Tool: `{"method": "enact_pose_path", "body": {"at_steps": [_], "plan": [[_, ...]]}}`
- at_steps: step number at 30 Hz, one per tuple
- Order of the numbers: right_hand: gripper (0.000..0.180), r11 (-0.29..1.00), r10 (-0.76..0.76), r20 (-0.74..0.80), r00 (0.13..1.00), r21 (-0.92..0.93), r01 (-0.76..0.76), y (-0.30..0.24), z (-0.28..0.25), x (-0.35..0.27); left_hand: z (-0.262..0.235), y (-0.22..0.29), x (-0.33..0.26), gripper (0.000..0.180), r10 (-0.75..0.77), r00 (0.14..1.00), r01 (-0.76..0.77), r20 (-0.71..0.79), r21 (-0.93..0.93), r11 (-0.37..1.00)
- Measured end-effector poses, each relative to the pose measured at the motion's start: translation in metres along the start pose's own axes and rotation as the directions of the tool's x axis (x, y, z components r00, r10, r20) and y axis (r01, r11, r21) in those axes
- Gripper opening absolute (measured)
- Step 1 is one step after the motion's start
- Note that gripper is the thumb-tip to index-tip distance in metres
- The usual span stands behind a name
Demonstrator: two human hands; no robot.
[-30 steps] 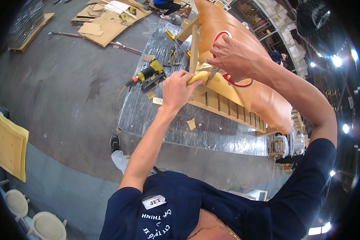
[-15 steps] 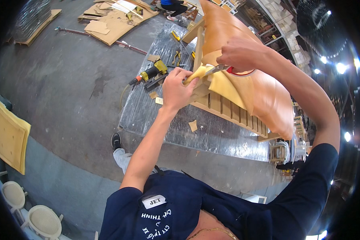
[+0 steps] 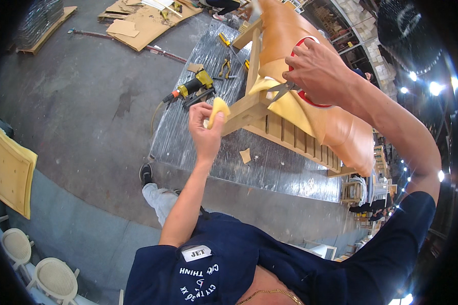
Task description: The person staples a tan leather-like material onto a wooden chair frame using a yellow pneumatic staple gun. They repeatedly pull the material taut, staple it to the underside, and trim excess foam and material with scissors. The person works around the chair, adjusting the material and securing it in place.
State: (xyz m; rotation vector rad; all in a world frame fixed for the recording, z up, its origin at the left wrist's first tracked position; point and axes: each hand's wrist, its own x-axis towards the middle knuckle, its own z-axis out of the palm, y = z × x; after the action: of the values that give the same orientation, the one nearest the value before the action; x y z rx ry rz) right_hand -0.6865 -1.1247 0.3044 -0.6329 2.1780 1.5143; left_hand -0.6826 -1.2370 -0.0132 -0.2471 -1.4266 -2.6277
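Note:
Between the fingers and thumb of my left hand [image 3: 204,133] is a small loose piece of yellow foam [image 3: 218,111]. My right hand [image 3: 318,73] grips red-handled scissors [image 3: 281,90], whose blades are parted and sit beside the cut foam edge. A yellow foam layer [image 3: 291,113] hangs out from under tan leather [image 3: 344,133] on a wooden chair frame [image 3: 249,113]. The frame lies tilted on the wrapped table, its slats [image 3: 292,140] facing me. My left hand is close to the frame's near corner, apart from the foam layer.
On the plastic-wrapped table [image 3: 188,165] lie a yellow-black air stapler [image 3: 192,87], pliers [image 3: 225,67], a screwdriver [image 3: 224,39] and a small scrap [image 3: 245,155]. Cardboard sheets [image 3: 152,33] cover floor beyond. At left are a foam-padded panel [image 3: 7,165] and round-seated stools [image 3: 56,280].
The foam piece has come away from the chair's corner, and my left hand has moved left and down with it. The scissors have shifted slightly, their blades now apart.

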Motion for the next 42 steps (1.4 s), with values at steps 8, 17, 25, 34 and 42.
{"method": "enact_pose_path", "body": {"at_steps": [8, 17, 25, 34, 42], "plan": [[0.015, 0.991, -0.037, -0.045, 0.998, 0.126, 0.042, 0.008, 0.006, -0.003, -0.014, 0.01, -0.002, 0.019, -0.092, 0.996, 0.09, -0.018, -0.121, 0.989], [0.031, 0.565, 0.516, -0.112, 0.849, 0.789, -0.24, -0.02, 0.071, -0.099, 0.069, 0.034, 0.021, 0.039, -0.342, 0.818, 0.199, 0.463, 0.329, 0.923], [0.042, -0.275, 0.642, 0.271, 0.717, 0.955, -0.114, -0.221, 0.128, -0.115, 0.065, 0.013, 0.04, 0.039, -0.299, 0.735, 0.024, 0.609, 0.418, 0.908], [0.036, -0.895, 0.405, 0.489, 0.772, 0.385, 0.226, -0.347, 0.035, 0.023, -0.157, -0.008, 0.058, 0.019, -0.672, 0.669, 0.493, 0.318, 0.487, 0.721], [0.04, -0.657, 0.523, 0.121, 0.843, 0.687, 0.31, -0.278, -0.051, 0.151, -0.362, 0.05, 0.1, 0.021, -0.719, 0.684, 0.687, -0.123, 0.44, 0.578]]}}
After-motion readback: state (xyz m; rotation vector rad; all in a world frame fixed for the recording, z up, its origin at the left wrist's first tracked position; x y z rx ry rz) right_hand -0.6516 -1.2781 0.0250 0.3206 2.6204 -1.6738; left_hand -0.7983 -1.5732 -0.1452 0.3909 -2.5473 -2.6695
